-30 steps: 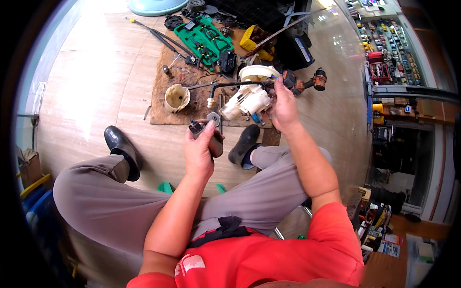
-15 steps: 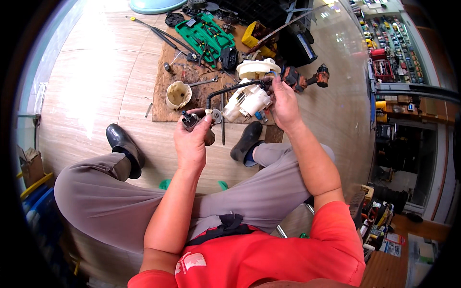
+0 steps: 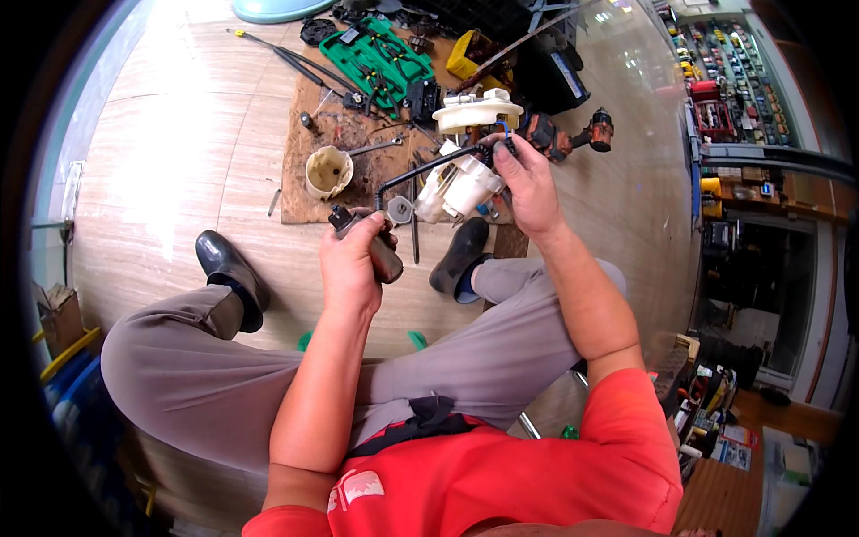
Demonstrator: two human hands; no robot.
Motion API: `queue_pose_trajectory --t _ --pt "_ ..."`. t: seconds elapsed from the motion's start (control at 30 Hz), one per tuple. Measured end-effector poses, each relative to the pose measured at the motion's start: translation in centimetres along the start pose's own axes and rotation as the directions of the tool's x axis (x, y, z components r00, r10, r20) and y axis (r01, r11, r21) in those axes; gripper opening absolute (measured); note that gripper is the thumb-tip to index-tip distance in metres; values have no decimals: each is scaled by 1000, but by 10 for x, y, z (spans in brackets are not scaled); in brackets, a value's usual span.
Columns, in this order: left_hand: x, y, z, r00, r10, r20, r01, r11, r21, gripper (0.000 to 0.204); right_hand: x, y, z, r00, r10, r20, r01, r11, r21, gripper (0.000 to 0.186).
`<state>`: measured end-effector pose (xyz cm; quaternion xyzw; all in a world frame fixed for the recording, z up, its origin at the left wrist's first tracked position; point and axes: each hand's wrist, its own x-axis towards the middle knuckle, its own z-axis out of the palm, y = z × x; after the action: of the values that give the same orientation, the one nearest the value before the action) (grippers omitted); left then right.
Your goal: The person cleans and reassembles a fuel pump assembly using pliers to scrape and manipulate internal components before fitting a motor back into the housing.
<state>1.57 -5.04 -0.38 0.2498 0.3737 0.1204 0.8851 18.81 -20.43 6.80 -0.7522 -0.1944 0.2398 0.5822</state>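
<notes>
A pale, glossy floor (image 3: 170,161) carries a stained brown board (image 3: 362,186). Just nearer than its front edge, the left hand (image 3: 352,268) has its fingers wrapped around a dark, roughly cylindrical part (image 3: 384,262), tilted, its black end upward. The fingers of the right hand (image 3: 535,192) are closed around the upper end of a bent black hose (image 3: 420,170), beside a whitish plastic housing (image 3: 470,186); whether they also grip the housing cannot be told.
</notes>
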Motion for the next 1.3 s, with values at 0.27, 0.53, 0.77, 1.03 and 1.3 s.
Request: queue_pose_trajectory --t 0.27,0.53,0.77,1.03,1.3 --pt "-5 -1 -3 983 -147 113 161 979 -127 15 6 3 4 989 128 -69 -135 985 -110 29" --pt "-7 1 -2 960 -36 276 121 947 -297 30 15 31 1 935 350 -65 -341 933 114 25" --pt "-7 0 -3 955 -8 296 90 959 -268 29 15 33 2 954 296 -37 -287 945 156 24" --pt "-3 -5 -5 979 32 200 15 973 -230 21 14 24 5 992 121 -45 -115 986 121 16" --pt "-3 -4 -3 993 29 116 -12 989 -147 21 12 21 -1 998 53 -36 -49 993 106 13"
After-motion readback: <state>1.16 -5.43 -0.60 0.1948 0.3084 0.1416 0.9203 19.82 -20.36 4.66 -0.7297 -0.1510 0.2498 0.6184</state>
